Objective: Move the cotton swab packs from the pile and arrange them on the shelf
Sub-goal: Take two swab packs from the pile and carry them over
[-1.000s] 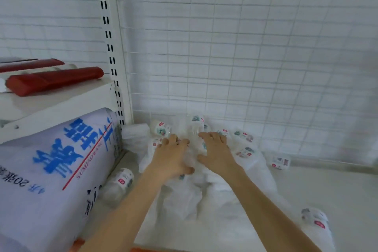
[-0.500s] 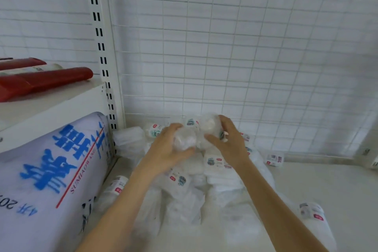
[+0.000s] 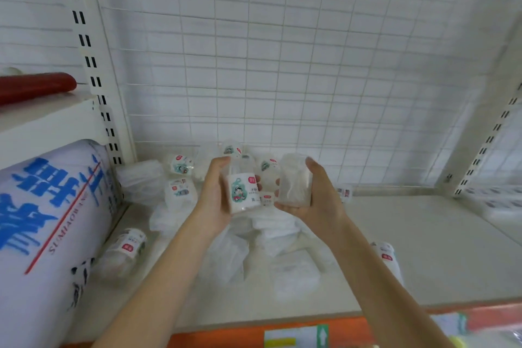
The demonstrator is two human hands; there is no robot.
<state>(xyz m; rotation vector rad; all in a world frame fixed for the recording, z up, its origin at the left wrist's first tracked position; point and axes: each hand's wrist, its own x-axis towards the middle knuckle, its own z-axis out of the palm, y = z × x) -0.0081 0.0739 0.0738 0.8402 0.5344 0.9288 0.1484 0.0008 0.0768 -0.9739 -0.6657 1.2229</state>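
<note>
Two packs are now lifted out of the pile, one in each hand.

A second ago both hands pressed flat on the pile (image 3: 254,223); now my left hand (image 3: 214,195) curls around a labelled pack (image 3: 243,192) and my right hand (image 3: 316,195) grips a plain-side pack (image 3: 295,183), both held above the heap. I judge the picking is done; next they must go to the bare shelf (image 3: 423,234) on the right.
</note>
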